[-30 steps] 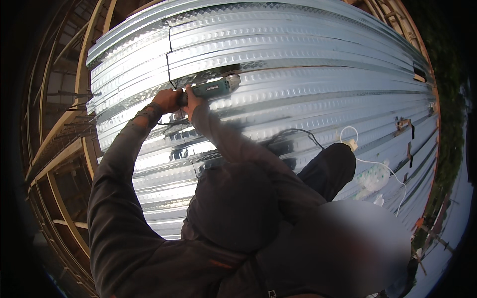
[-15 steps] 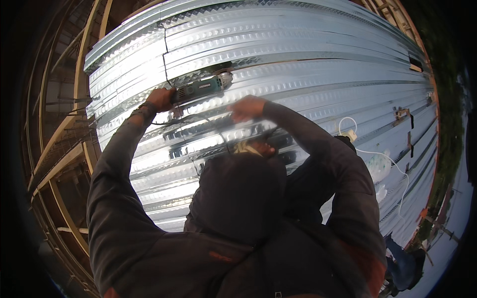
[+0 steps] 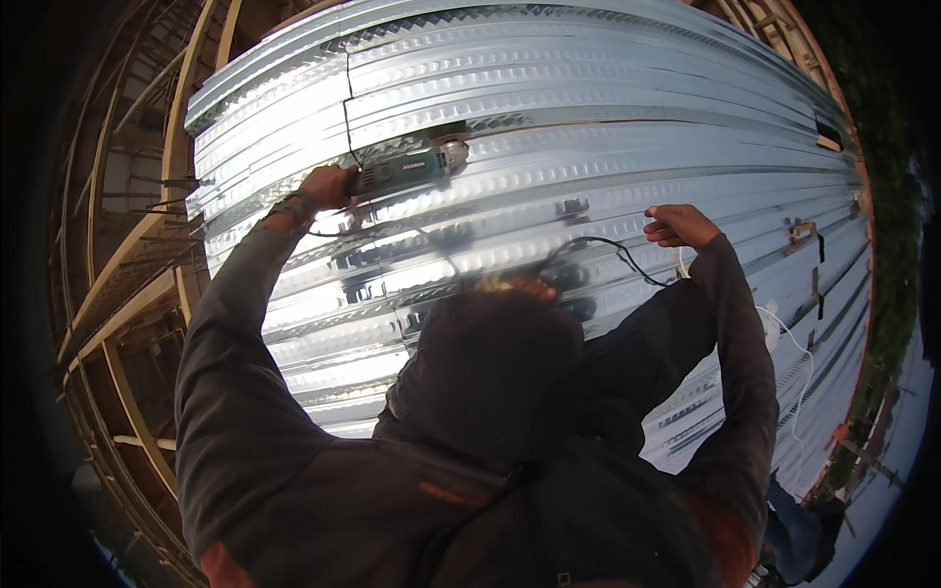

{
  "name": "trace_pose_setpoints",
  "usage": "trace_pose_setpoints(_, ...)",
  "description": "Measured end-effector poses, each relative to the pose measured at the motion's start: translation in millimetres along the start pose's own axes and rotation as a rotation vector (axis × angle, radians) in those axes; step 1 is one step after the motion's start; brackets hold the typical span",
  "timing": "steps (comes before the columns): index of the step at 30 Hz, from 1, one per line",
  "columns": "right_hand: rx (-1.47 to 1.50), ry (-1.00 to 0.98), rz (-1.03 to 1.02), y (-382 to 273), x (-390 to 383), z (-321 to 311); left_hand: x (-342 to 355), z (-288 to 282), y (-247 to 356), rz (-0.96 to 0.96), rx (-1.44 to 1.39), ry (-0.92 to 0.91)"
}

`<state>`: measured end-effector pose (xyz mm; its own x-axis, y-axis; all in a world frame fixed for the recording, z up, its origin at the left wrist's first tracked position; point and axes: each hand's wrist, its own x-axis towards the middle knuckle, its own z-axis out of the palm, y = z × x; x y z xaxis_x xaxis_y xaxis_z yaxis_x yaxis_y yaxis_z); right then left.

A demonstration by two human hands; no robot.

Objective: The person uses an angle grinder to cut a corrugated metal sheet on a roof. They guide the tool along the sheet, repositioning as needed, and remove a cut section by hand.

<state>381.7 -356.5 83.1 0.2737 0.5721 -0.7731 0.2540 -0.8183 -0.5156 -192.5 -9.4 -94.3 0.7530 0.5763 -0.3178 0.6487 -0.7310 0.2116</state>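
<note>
Head view: left hand (image 3: 328, 186) wrapped round the rear of the angle grinder (image 3: 404, 171), presumably to steady it over ribbed metal sheeting (image 3: 588, 152); right hand (image 3: 683, 225) empty, loosely spread.

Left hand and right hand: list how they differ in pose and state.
The left hand is closed around the rear end of the angle grinder; the right hand is open, with nothing visible in it. The left hand sits left of centre, while the right hand is out to the right and slightly lower in the picture. Both are bare, above shiny ribbed metal sheets.
</note>
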Motion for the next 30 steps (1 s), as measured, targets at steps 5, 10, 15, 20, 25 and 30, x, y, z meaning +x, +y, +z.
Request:
trace_pose_setpoints(5, 0.028, 0.028, 0.107, 41.0, -19.3, -10.7, -1.8, -21.8, 22.2, -0.015, 0.109, -0.099)
trace_pose_setpoints(10, 0.035, -0.073, 0.148, 67.9, -20.7, -9.9, -10.4, -31.8, 22.1, -0.019, 0.103, -0.123)
trace_pose_setpoints(15, 0.042, -0.145, 0.142, 72.7, -21.2, -6.9, -15.3, -33.2, 26.6, -0.073, 0.079, -0.121)
trace_pose_setpoints(20, 0.025, -0.156, 0.146, 66.7, -22.6, -5.1, -19.2, -27.9, 18.4, -0.052, 0.142, -0.107)
trace_pose_setpoints(25, 0.020, -0.159, 0.152, 67.8, -20.7, -5.3, -20.4, -24.6, 4.7, -0.036, 0.163, -0.103)
trace_pose_setpoints(30, 0.010, -0.162, 0.154, 71.8, -15.2, -6.7, -24.0, -26.3, 3.8, -0.034, 0.107, -0.107)
